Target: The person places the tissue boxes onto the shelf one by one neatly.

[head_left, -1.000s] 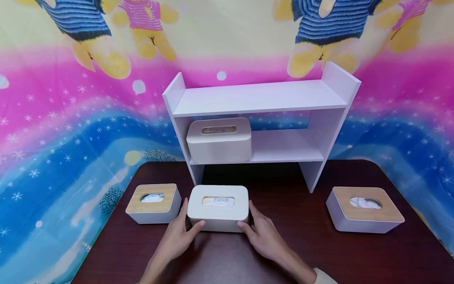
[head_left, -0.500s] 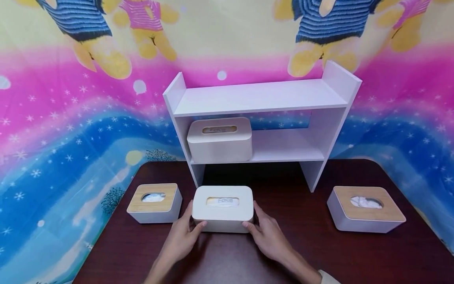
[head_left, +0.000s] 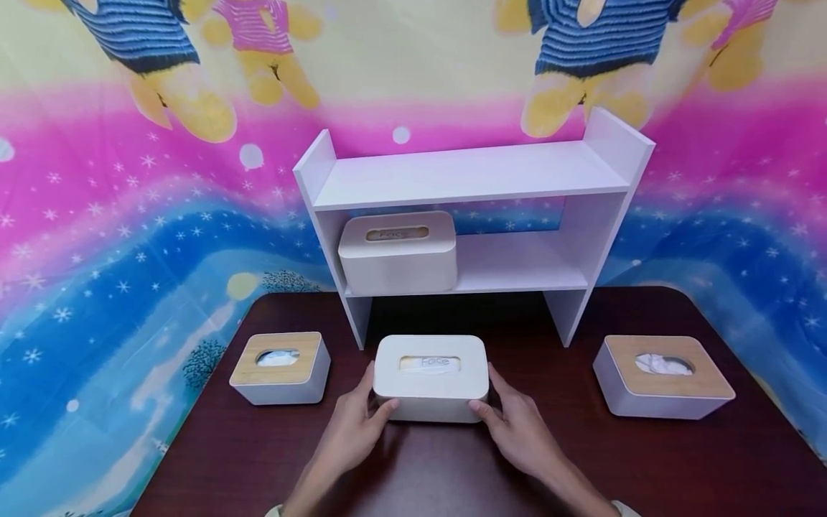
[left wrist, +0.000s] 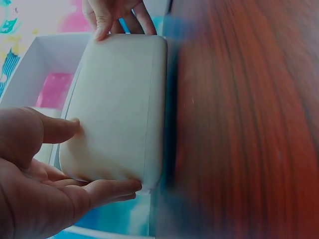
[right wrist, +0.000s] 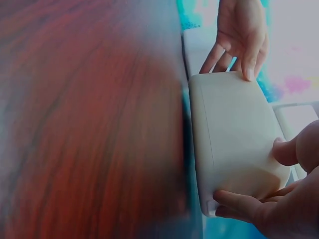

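A cream tissue box [head_left: 431, 409] with an oval slot and a tissue pack marked "Face" sits between my two hands in the head view. My left hand [head_left: 349, 427] grips its left end, thumb on the near face and fingers along the side. On the opposite end my right hand [head_left: 525, 429] holds it the same way. In the left wrist view the box's plain face [left wrist: 114, 99] shows, with fingertips under its lower edge. The right wrist view shows the same box [right wrist: 234, 129] pinched from both ends, close over the table.
Behind stands a white two-tier shelf [head_left: 478, 176], with another cream tissue box [head_left: 398, 273] at the left of its lower tier. Wood-topped tissue boxes stand on the dark table [head_left: 413, 481], one at left [head_left: 278, 391], one at right [head_left: 659, 402]. A patterned cloth [head_left: 161, 251] hangs behind.
Both hands have shifted to the right with the cream tissue box held between them, farther from the left wood-topped box. The other boxes and the shelf have stayed put.
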A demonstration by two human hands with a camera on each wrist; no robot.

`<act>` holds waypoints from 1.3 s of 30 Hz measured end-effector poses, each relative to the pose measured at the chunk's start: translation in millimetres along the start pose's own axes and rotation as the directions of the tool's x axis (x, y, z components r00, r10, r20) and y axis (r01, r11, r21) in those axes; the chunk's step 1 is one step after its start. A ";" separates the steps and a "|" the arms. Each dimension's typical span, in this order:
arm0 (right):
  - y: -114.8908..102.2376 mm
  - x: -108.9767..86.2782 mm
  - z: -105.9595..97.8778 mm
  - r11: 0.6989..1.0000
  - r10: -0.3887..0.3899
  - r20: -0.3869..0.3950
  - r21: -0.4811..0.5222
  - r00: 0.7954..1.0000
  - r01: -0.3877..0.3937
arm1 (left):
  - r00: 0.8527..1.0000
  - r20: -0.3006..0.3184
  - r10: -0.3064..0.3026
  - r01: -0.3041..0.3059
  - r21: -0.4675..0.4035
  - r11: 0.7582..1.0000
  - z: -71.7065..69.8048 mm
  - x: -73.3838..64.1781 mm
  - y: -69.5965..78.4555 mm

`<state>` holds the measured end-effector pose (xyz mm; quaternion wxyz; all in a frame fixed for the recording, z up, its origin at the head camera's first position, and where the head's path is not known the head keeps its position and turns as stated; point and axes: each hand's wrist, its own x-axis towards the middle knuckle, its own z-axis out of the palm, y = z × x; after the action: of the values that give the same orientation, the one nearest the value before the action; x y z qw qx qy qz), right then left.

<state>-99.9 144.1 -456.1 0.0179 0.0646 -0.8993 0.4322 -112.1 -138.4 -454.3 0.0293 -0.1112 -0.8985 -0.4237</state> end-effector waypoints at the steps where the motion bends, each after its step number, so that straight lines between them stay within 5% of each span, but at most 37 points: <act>1: 1.0 -1.0 -3.3 1.000 0.008 -0.002 -0.001 1.000 -0.008 | 1.000 0.006 0.001 -0.001 -0.007 1.000 1.4 0.8 2.5; 19: 14.2 -15.5 -59.4 0.996 -0.025 -0.123 -0.089 0.992 0.014 | 0.993 0.047 0.108 -0.103 -0.092 0.990 19.6 19.7 48.2; 25: 12.2 -20.1 -77.1 0.988 0.017 -0.135 -0.151 0.991 -0.037 | 0.995 0.060 0.084 -0.077 -0.100 0.992 23.5 25.6 67.6; 39: 6.6 -24.1 -110.6 0.975 -0.038 -0.241 -0.224 0.970 -0.017 | 0.993 0.002 0.119 -0.118 -0.099 0.988 22.9 35.0 102.5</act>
<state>-79.5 236.9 -394.2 0.1379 0.0133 -0.9328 0.3326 -122.2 -51.5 -386.4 0.0452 -0.1673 -0.8684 -0.4645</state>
